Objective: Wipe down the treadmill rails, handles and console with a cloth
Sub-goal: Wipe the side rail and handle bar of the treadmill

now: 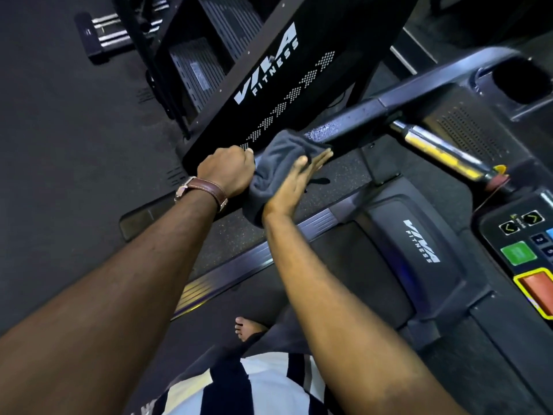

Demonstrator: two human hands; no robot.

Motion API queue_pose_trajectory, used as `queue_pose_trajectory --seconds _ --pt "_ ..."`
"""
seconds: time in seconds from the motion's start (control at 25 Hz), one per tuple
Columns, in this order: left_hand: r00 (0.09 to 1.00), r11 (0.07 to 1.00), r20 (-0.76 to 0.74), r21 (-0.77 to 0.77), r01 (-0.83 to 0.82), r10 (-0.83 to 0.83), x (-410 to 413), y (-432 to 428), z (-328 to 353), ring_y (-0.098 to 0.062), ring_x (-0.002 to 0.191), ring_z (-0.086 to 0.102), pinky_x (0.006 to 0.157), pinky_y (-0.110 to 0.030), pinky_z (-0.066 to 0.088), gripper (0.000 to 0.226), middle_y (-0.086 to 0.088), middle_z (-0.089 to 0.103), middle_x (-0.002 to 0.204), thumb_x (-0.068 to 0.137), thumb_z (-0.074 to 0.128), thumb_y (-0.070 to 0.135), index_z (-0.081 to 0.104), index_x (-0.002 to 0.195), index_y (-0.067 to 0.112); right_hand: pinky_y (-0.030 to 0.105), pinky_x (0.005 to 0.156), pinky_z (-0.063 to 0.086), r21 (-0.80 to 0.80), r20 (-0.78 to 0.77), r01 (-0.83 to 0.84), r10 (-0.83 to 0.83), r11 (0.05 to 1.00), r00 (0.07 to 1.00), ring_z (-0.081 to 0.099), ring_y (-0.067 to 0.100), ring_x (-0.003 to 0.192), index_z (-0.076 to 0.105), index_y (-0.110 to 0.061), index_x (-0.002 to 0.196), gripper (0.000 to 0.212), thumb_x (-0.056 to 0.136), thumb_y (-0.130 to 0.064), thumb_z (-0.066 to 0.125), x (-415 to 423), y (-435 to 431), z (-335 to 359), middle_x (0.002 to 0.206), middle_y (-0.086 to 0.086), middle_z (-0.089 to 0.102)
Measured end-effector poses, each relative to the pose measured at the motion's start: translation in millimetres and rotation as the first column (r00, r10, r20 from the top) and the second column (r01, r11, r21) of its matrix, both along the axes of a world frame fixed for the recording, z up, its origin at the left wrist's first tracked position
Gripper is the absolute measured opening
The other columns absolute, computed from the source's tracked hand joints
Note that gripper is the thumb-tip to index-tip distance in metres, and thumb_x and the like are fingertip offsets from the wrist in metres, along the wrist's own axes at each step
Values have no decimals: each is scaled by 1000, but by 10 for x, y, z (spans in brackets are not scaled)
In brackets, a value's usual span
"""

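Head view: I am seeing the left hand (226, 172) curling into a fist at the near end of the rail (359, 118), gripping one end of the cloth (278, 157), which is bunching out from under its knuckles; the right hand (294, 187) is lying flat, fingers straight and together, pressing against the cloth's side and holding nothing; the cloth is draping over the rail's end, just beside the side panel (269, 85).

What I am worrying about: a loose tail of cloth is hanging below the right wrist, and since only a flat palm is steadying that side, it could slide off the rail if the pressure eases; the rail ahead is looking speckled, wet or dusty I cannot tell, so one light pass may only be smearing it; further along, the cloth could catch the red clip (498, 175) beside the chrome handle (443, 151), or brush the green button (517, 253) on the console (523, 235) while a bare foot (247, 327) is standing by the belt (344, 265).

Around: a watch (206, 190) is sitting on the left wrist; the panel is crowding the left fist; a cup holder (520, 82) is lying beyond the rail; weights (101, 34) are resting on the floor, well apart.
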State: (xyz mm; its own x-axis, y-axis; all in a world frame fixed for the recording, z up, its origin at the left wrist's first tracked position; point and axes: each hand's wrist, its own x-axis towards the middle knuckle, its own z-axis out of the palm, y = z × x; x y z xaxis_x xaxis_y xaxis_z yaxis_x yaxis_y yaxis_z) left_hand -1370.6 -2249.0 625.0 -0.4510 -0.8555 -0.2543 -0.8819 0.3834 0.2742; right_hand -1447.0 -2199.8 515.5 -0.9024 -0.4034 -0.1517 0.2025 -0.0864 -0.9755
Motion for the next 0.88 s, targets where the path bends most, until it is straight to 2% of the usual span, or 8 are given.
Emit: queue_pose_trajectory --seconds 0.08,0.2,0.28,0.4,0.52,0.6,0.76,0.88 --pt "1000 1000 -18 6 14 -14 -47 -22 -14 -45 105 56 79 -39 40 49 -25 61 117 99 28 39 64 103 6 42 123 19 -10 132 -2 4 1000 991 22 16 149 19 -39 155 72 93 -74 29 -67 44 -20 164 -4 18" --pt "999 999 -40 -25 23 -24 -74 -28 -27 -43 102 57 76 -37 38 49 -23 62 113 99 27 39 64 97 6 40 118 32 -32 254 93 -82 995 964 46 18 135 36 -30 149 71 91 -71 33 -435 -22 74 153 3 41" --pt "1000 998 -27 -56 8 -10 -102 -5 -43 -45 102 57 78 -40 41 50 -24 62 113 98 27 38 64 100 6 43 118 32 -19 258 102 -93 995 962 46 21 136 37 -28 149 75 89 -73 32 -482 7 160 154 5 41" --pt "999 999 3 -2 -35 35 -165 -33 -9 -45 105 56 79 -40 40 47 -26 60 117 98 29 36 64 107 5 32 123 3 167 -285 24 25 986 958 4 19 152 25 -17 155 59 102 -44 29 -113 185 357 163 -2 10" --pt "998 994 11 94 -58 58 -232 -120 44 -43 108 55 76 -35 36 42 -25 58 123 97 33 31 63 108 5 50 120 2 439 -727 57 317 896 609 23 29 149 62 -5 129 47 102 -33 35 -257 182 601 145 7 52" --pt "996 988 18 129 -86 85 -291 -137 57 -42 109 55 77 -34 36 41 -25 57 124 95 34 30 62 109 5 51 120 12 730 -665 121 659 672 350 43 28 138 71 -5 110 50 103 -37 33 -604 99 784 125 11 67" --pt "991 984 13 121 -134 134 -385 -76 95 -40 107 56 78 -35 38 41 -22 59 121 94 35 34 63 107 7 41 104 35 978 -210 69 943 199 257 57 32 120 65 -9 119 41 101 -34 37 -1117 -331 1326 125 13 65" --pt "991 985 32 108 -135 132 -379 -61 112 -39 106 56 77 -36 40 41 -18 61 118 95 36 36 63 107 8 33 83 37 998 51 -27 996 -50 71 58 29 117 65 -14 120 37 97 -33 43 -1085 -524 1426 129 9 62"
